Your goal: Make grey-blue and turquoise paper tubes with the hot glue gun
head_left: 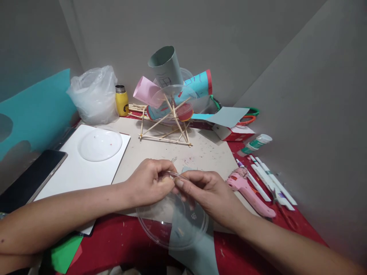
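Note:
Both my hands meet over the table's near middle and pinch the far rim of a clear plastic lid (172, 225). My left hand (150, 181) has its fingers curled shut on the rim from the left. My right hand (203, 191) grips the same rim from the right, thumb and forefinger pressed together. A pale blue paper strip (195, 248) lies under the lid and runs toward me. Behind my hands stands a frame of wooden sticks (166, 130) carrying rolled paper cones and a clear disc.
A second clear lid (100, 144) rests on a white board (74, 168) at left, beside a dark tablet (28, 179). A pink glue gun (249, 191), glue sticks (269, 179), a glue bottle (256, 144), a red-white box (233, 133), a yellow bottle (122, 101) and a plastic bag (94, 95) stand around.

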`<state>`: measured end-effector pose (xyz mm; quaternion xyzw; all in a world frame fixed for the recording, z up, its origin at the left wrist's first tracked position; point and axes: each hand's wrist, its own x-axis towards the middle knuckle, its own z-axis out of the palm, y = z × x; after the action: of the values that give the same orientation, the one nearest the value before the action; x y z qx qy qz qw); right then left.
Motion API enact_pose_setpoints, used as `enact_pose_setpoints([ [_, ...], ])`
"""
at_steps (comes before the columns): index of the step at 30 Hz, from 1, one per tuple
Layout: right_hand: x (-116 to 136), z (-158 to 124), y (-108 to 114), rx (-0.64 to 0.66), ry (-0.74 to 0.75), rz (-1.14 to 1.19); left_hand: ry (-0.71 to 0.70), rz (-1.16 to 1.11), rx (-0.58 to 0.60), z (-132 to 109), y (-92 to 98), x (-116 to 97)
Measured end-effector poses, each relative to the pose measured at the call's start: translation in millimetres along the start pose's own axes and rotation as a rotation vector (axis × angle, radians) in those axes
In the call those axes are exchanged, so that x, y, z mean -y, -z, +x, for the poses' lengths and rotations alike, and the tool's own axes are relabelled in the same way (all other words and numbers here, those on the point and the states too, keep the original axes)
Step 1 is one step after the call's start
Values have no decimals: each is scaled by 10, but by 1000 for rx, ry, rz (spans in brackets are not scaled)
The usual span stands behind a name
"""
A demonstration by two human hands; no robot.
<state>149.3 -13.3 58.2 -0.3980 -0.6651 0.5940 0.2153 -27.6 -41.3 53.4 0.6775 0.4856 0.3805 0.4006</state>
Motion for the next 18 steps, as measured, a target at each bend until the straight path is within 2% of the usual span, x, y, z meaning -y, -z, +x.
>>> enact_pose_setpoints([
  [5,-28,-3,-33,26,-42,44,-35,18,51,2,-19,14],
  [9,-34,-20,-56,41,-78,50,-7,-15,96,-2,-12,9],
  [14,-59,-33,-60,63,-123,72,110,-231,172,26,-3,71],
  [18,-120,-40,13,-9,-147,114,276,-438,143,91,5,162],
])
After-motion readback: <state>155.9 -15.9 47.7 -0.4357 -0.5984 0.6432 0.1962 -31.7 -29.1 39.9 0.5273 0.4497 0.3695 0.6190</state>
